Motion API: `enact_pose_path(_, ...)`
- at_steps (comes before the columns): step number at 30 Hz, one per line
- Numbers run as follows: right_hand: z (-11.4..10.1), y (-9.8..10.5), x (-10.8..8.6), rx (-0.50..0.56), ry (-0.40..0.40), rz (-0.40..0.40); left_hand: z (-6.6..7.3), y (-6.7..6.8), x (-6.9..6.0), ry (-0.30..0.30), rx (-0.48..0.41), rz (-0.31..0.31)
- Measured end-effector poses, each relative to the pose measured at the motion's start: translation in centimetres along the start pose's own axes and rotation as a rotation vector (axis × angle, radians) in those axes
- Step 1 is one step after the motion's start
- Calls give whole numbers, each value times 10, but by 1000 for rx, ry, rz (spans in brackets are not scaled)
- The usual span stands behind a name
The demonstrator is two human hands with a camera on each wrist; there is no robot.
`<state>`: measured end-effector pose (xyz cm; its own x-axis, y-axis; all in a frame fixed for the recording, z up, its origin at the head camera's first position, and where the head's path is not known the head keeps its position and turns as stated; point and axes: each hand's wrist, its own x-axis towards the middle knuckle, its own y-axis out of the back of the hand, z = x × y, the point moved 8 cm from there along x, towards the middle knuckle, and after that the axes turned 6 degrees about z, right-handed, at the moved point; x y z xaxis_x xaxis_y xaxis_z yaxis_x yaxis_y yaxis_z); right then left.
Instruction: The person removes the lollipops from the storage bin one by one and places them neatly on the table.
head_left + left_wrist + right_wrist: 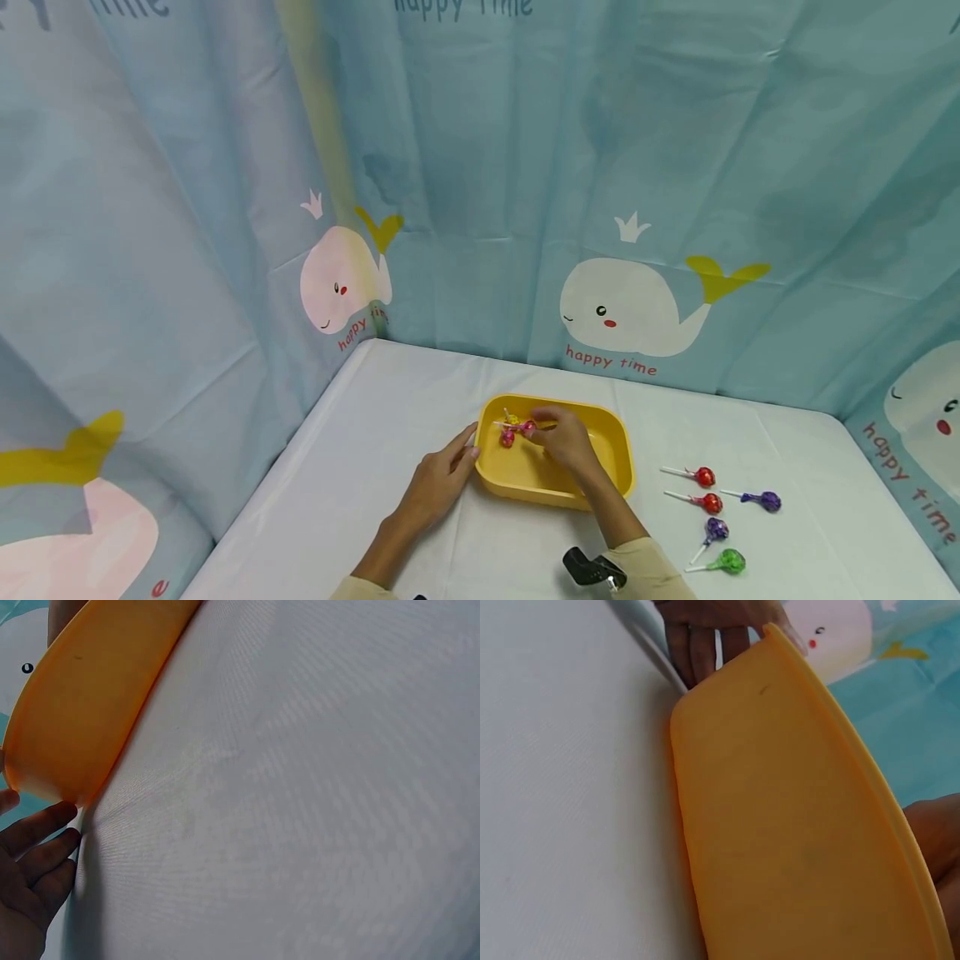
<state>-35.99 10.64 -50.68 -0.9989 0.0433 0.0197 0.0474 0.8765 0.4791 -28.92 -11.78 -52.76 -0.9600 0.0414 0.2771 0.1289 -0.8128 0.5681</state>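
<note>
A yellow tray [532,493] stands on the white table, with several pink and yellow lollipops [507,437] at its left end. My left hand [438,483] rests against the tray's left side; in the left wrist view its fingers [45,851] lie relaxed at the tray's corner [90,712]. Over the tray, my right hand [566,442] has its fingertips at a pink lollipop [528,427], pinching it by the head. In the right wrist view the tray wall [780,795] hides most of the right hand [937,832].
Right of the tray lie two red lollipops [703,477], two purple ones [769,501] and a green one [731,562]. A whale-print curtain [480,167] hangs behind and left of the white table [315,500]. A black device [592,570] sits at my right wrist.
</note>
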Motion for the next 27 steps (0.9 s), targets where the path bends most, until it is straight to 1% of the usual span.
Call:
enact_pose_path(3,-4,-3,1,-29,26,0,0,0,0,3,0,-1)
enact_pose_path(8,-10,-7,4,-90,75,23,0,-1,0,2,11,-6)
enact_pose_path(12,-9,-12,6,-123,60,14,0,-1,0,6,15,-2)
enact_pose_path(16,-6,-15,6,-155,29,1,0,0,0,10,12,-3)
enact_pose_path(23,-7,-15,6,-180,64,-3,2,1,0,-1,-1,9)
enact_pose_path(27,-6,-14,4,-189,54,-5,1,0,-1,2,-7,8)
